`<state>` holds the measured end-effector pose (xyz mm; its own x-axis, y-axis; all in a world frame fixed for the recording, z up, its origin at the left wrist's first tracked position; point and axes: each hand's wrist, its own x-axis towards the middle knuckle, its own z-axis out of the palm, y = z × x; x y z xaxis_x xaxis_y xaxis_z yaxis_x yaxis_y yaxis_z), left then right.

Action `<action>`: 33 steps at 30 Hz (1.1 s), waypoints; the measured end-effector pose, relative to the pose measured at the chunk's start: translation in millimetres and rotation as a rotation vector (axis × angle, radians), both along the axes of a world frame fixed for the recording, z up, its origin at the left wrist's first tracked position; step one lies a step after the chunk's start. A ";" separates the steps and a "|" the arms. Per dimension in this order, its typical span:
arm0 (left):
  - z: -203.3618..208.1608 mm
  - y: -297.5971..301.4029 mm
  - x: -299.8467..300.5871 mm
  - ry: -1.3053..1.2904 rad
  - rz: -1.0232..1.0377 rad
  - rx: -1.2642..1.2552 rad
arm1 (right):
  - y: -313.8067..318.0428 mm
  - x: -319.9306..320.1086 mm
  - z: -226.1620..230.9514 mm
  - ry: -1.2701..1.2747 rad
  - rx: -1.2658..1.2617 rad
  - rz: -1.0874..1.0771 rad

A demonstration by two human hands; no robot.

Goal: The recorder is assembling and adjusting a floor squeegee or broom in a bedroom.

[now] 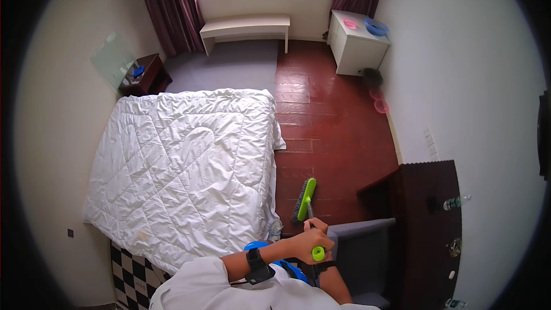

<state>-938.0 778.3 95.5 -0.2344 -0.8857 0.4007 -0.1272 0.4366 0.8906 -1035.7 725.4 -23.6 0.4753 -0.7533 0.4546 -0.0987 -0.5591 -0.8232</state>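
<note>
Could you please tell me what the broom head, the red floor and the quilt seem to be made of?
Broom head: likely plastic, from its smooth bright green; the grey bristles look synthetic. Red floor: probably varnished wood or a lookalike, with board seams and shine. Quilt: seemingly soft matte fabric, given its creases and puffiness.

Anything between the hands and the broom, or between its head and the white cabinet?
Nothing visible. The left hand and right hand grip the broom directly. Between its head and the cabinet, only red floor shows; pink items sit to the right, by the wall.
</note>
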 end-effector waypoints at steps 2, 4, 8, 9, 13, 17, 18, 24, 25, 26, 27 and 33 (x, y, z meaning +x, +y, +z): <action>-12.6 -14.6 38.4 0.006 0.055 -0.085 | -23.2 31.5 -38.2 0.060 -0.008 0.050; -19.3 -25.7 74.0 0.017 0.116 -0.139 | -33.6 58.3 -54.2 0.082 0.027 0.088; -40.5 -39.5 116.8 0.084 0.248 -0.123 | -36.7 101.1 -56.1 0.173 0.081 0.234; -44.0 -37.9 128.0 0.082 0.260 -0.132 | -37.0 109.7 -55.6 0.192 0.091 0.274; -50.3 -17.6 165.6 0.111 0.420 -0.126 | -39.1 148.1 -48.1 0.263 0.111 0.437; -32.1 10.1 191.3 0.217 0.516 -0.054 | -44.5 179.7 -52.0 0.286 0.078 0.533; -39.3 15.6 195.8 0.230 0.552 -0.024 | -42.7 186.9 -56.4 0.280 0.212 0.622; -79.7 25.6 238.1 0.301 0.623 0.096 | -47.5 239.6 -60.5 0.368 0.042 0.755; -75.4 27.0 243.1 0.298 0.621 0.097 | -45.2 246.3 -50.8 0.365 0.043 0.753; -70.0 26.6 247.9 0.345 0.649 0.116 | -45.4 253.4 -40.8 0.372 0.121 0.746; -64.7 26.6 250.3 0.391 0.674 0.135 | -47.0 255.4 -30.5 0.379 0.199 0.737; -112.6 17.3 252.7 0.506 0.678 0.253 | -86.5 255.6 -92.0 0.541 0.105 0.741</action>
